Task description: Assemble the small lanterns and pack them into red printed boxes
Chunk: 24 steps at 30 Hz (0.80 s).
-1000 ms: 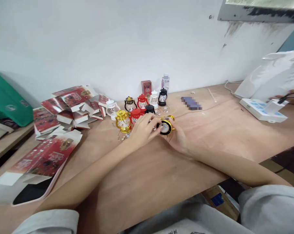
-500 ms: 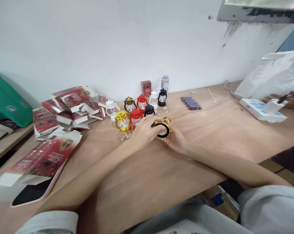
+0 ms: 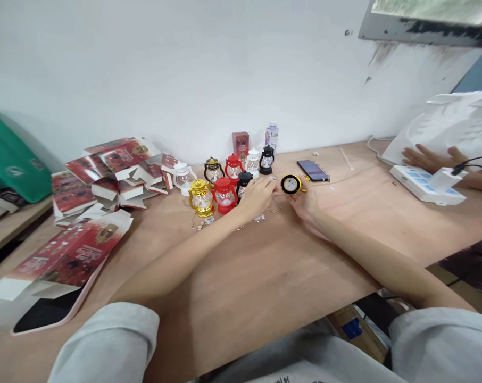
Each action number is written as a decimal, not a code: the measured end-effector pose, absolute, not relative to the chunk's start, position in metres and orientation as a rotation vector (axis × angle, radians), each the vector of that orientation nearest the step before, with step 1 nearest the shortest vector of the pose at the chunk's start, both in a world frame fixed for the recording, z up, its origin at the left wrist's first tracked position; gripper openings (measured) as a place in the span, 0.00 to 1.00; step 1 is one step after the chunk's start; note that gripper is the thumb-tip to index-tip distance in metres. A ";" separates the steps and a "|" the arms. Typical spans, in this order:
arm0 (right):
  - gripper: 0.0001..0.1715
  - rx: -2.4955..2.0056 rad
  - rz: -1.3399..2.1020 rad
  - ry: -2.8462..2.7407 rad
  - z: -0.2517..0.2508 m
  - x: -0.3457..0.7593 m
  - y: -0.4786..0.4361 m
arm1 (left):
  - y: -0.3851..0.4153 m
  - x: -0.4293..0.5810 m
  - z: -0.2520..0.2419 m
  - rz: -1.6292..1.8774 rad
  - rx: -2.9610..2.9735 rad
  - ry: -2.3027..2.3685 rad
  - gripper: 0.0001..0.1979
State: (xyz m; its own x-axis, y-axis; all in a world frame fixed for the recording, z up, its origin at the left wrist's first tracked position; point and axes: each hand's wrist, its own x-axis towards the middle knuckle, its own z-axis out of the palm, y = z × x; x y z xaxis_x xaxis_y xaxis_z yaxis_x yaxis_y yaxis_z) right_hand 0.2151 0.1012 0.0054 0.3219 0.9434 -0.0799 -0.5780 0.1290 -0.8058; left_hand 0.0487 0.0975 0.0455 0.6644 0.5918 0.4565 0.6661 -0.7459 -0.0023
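In the head view, a phone [image 3: 312, 171] is seen lying flat on a brown table [image 3: 257, 298]. Just left of the phone and a little nearer the viewer, a gold lantern [image 3: 292, 184] is held tilted by the right hand [image 3: 306, 206], its black-ringed base turned outward, the fingers wrapped about its side. Farther left of the phone, the left hand [image 3: 260, 196] is held with fingers bent, off that lantern; whether anything is pinched cannot be told. Farther left still, upright lanterns [image 3: 224, 195] are grouped in white, gold, red and black.
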 end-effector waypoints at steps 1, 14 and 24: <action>0.15 -0.881 1.170 -0.512 0.005 0.218 0.103 | 0.102 0.052 0.042 -0.610 -2.708 -1.021 0.09; 0.08 -0.730 1.413 -0.455 0.020 0.198 0.082 | 0.080 0.047 0.047 -0.756 -2.612 -1.040 0.11; 0.13 -0.567 1.892 -0.622 0.022 0.158 0.029 | 0.047 -0.005 0.097 -0.890 -3.063 -0.522 0.08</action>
State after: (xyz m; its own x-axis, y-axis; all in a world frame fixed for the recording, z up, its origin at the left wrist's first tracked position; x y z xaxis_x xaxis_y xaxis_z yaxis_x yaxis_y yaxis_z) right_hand 0.1584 0.0289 0.0217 -0.3687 0.9234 -0.1065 -0.6801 -0.3460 -0.6463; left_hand -0.0054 0.0468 0.0969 0.7965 0.3306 0.5062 0.2809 -0.9438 0.1743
